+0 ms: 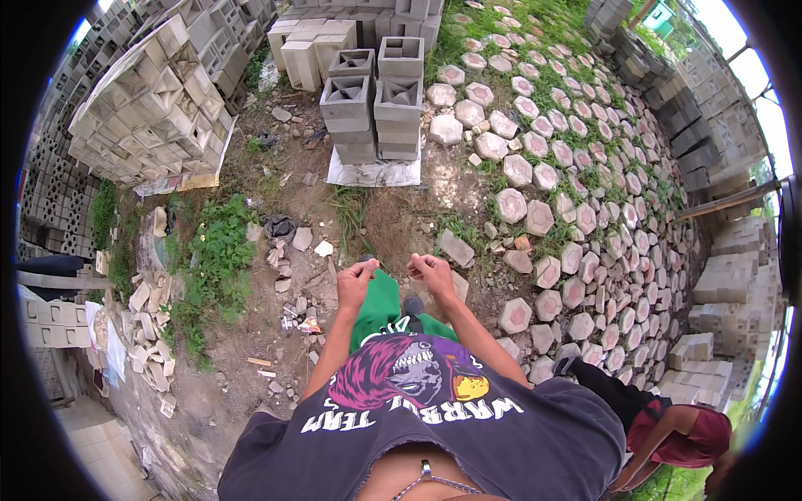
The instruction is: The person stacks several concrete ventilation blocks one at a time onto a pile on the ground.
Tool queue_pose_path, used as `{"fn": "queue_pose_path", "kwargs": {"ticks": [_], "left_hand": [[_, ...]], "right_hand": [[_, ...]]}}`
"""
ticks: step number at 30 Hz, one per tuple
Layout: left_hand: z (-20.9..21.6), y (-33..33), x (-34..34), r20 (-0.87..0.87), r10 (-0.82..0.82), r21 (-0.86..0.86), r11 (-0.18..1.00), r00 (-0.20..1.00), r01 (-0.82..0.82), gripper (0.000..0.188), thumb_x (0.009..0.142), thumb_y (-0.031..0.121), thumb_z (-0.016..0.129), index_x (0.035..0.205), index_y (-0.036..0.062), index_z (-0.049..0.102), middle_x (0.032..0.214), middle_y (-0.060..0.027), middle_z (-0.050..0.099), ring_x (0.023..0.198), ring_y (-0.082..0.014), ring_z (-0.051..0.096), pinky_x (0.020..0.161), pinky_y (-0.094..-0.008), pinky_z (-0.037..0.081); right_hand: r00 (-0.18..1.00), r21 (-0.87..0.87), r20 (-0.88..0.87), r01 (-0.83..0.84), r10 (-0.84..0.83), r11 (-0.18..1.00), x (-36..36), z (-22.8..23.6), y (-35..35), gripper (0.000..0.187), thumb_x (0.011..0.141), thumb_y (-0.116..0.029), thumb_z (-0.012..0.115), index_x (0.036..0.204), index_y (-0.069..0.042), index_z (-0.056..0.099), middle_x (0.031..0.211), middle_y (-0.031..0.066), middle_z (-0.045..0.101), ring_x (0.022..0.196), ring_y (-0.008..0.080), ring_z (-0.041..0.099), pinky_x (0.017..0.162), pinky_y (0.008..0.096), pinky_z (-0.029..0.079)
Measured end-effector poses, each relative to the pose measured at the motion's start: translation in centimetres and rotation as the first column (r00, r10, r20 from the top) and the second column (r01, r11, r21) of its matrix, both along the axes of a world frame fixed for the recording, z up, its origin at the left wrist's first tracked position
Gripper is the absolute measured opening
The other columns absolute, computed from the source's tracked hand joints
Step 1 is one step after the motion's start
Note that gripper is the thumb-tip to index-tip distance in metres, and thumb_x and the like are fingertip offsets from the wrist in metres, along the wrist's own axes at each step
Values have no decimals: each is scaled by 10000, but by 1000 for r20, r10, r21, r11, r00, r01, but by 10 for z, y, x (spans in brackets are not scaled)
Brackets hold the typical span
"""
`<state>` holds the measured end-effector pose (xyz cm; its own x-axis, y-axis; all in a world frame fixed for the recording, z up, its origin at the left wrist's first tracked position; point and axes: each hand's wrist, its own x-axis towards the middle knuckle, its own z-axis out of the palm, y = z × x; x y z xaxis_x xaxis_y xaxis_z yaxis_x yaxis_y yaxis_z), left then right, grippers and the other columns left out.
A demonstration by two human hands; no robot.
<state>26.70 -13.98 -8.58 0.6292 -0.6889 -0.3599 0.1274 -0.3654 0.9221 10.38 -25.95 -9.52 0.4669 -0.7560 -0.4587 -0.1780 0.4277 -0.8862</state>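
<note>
Left hand: the left hand (357, 280) was raised in front of the body, its fingers curled in with thumb and fingertips drawn close; whether something thin was pinched there, I could not tell.
Right hand: the right hand (432, 274) mirrored it, fingers bent and tips pointing toward the left hand; its grip could not be told either. The two hands were apart, with a gap between them.
Green shorts: the wearer's green shorts (380, 302) showed below and between the hands.
Dark shirt: a dark printed shirt (401, 447) spread across the foreground, between the forearms.
Grey slab: a loose grey slab (456, 248) lay on the ground just beyond the right hand.
White stone: a pale stone (323, 248) lay on the soil near the left hand, beyond it to the left.
Hollow blocks: straight ahead, two columns of grey hollow blocks (398, 104) stood side by side on a white sheet (376, 174).
Hexagonal pavers: many hexagonal pavers (518, 170) with reddish centres covered the grassy ground to the right.
Left side: green weeds (224, 255) grew beside a heap of broken pieces (150, 334); farther off rose a stack of patterned blocks (150, 108).
Co-worker: a person in a red top (687, 434) bent over at the lower right.
</note>
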Motion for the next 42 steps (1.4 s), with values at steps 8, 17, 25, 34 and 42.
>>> {"fn": "queue_pose_path", "kwargs": {"ticks": [8,17,25,34,42], "left_hand": [[39,-111,110,-38,-113,-183,978,993,105,395,1004,319,451,1167,18,648,1084,-59,688,820,-107,640,721,-248,477],[86,-200,172,-146,-379,-308,895,914,323,547,1011,346,237,1465,45,296,1411,-165,459,1092,-227,584,955,-348,424],[69,-271,174,-159,-395,-253,902,905,349,570,999,377,226,1469,60,294,1396,-154,477,1054,-235,597,936,-363,440],[95,-362,172,-76,-332,-59,943,940,329,438,1003,326,459,1282,2,553,1233,-107,617,965,-138,613,869,-282,483],[110,-401,184,-65,-126,-90,989,990,120,225,802,86,736,1005,-7,709,1051,-116,684,895,-134,638,803,-265,506]], "right_hand": [[998,-12,58,29,-28,1000,111,27,-95,569,971,-473,468,666,-17,620,818,118,678,708,157,628,658,275,505],[966,-48,234,123,-108,991,171,81,-170,349,994,-353,474,940,-32,599,827,53,649,751,123,625,664,259,500],[989,-46,101,117,-112,992,176,72,-239,138,868,-155,683,902,-60,589,811,20,642,722,85,605,661,239,507],[999,-90,9,38,-37,995,177,101,-345,292,781,-241,780,729,-61,557,711,4,591,643,67,507,606,235,433],[996,-23,0,87,-87,996,181,90,-400,346,832,-253,719,603,-78,528,613,-30,546,577,48,455,544,229,387]]}}
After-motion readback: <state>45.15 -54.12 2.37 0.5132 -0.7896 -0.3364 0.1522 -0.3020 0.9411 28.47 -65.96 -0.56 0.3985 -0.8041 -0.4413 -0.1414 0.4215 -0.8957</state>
